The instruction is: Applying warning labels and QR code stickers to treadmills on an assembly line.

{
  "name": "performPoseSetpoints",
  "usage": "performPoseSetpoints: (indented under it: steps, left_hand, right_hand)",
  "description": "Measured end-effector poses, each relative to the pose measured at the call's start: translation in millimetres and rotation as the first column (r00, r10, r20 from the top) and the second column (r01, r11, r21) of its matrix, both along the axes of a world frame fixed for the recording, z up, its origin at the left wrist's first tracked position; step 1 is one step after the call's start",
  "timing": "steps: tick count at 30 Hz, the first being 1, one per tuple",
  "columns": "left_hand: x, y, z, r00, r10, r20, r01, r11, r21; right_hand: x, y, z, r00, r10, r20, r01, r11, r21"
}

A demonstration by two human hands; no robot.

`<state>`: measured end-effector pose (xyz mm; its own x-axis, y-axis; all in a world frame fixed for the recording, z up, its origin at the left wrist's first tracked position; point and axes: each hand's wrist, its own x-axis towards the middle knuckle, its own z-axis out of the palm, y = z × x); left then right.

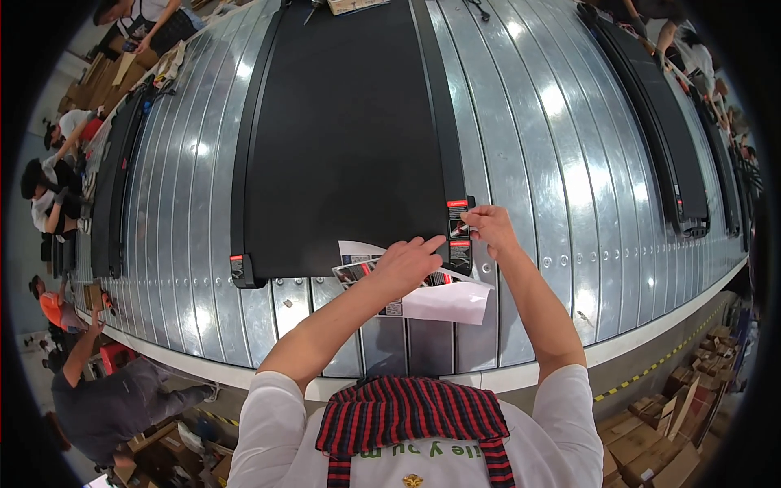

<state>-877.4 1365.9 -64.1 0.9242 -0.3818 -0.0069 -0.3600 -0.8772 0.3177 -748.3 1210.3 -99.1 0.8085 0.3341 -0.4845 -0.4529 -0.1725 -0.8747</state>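
Note:
A black treadmill deck [346, 138] lies in front of me, its wide belt between two side rails. On the near end of the right rail are black labels with red headers; the upper warning label [458, 209] is at my right hand [493, 228], whose thumb and fingers pinch its edge. My left hand [404, 267] is just left of it, over the deck's near edge, holding white sticker sheets [446, 301] that hang curled beneath the palm. Its fingertips reach toward the lower label [460, 252]. Another red-headed label [237, 267] is on the left rail's near end cap.
The deck rests on a metal slatted conveyor [553, 211] with a pale front edge. Other black treadmill decks [651, 122] lie to the right and left. Several people work along the left and far right. Cardboard boxes [651, 439] are piled on the floor at lower right.

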Motion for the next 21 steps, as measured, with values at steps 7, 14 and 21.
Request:
performPoseSetpoints:
  steps: [7, 14, 21]
  left_hand:
    - [17.5, -2.7, 8.5, 0.991, -0.060, -0.119, 0.062, 0.998, 0.007]
    - [23.3, -4.7, 8.7, 0.984, -0.091, -0.154, 0.090, 0.996, -0.014]
    - [23.2, -11.0, 4.3, 0.989, -0.077, -0.129, 0.080, 0.997, 0.016]
  right_hand:
    - [0.3, -0.2, -2.9, 1.000, -0.019, 0.005, 0.019, 1.000, 0.024]
    - [-0.5, 1.3, -4.9, 0.997, -0.025, 0.073, 0.027, 0.999, -0.028]
    - [2.4, 1.8, -17.5, 0.980, 0.016, 0.200, 0.007, 0.993, -0.115]
